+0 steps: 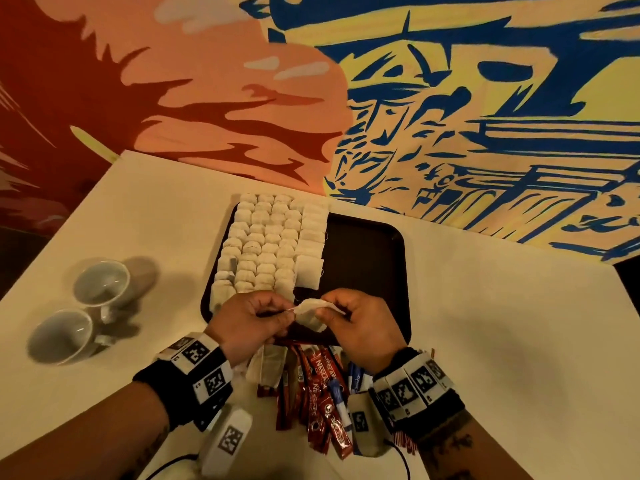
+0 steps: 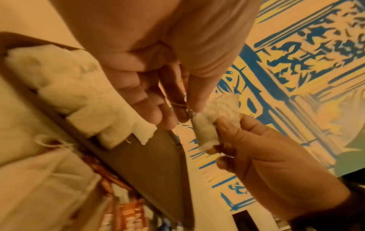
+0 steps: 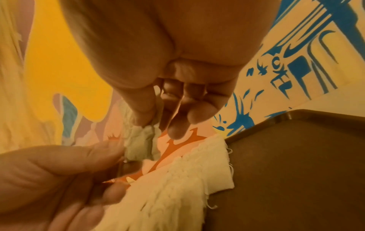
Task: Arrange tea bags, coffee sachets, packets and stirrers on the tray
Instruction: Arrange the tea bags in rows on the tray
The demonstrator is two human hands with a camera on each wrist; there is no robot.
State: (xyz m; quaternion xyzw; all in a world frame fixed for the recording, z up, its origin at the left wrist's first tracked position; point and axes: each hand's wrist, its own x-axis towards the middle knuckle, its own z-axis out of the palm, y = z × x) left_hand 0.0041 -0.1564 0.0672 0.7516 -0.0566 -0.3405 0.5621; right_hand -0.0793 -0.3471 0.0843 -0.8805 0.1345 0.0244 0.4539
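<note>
Both hands were up over the near edge of the tray (image 1: 367,258), sharing one tea bag (image 1: 310,318). The left hand (image 1: 249,323) pinched the thin string at the bag's 9 o'clock end. The right hand (image 1: 360,327) pinched the soft paper at its 3 o'clock side. The bag hung in the air, not yet on the tray.

What could have gone wrong? The string looked very thin. If the hands pulled apart too hard, it might have snapped off, or the paper might have torn and spilled tea. The bag also hung right next to the rows of tea bags (image 1: 273,244) lying on the tray. A bump from a finger or a wrist band could have pushed those neat rows out of line. Some strings stuck out at the edge of the rows and could have caught on a finger.

Now the counting. There was one tray. There were about five rows of tea bags on its 9 o'clock half, too many bags and too close to count one by one. The 3 o'clock half was bare. One bag was in the hands. A pile of red coffee sachets (image 1: 322,403) lay on the desk (image 1: 485,323) at 6 o'clock, mixed with a few blue and white packets (image 1: 337,393); they overlapped too much to count. Two cups (image 1: 83,306) lay on their sides at 9 o'clock. I could not pick out any stirrers.
</note>
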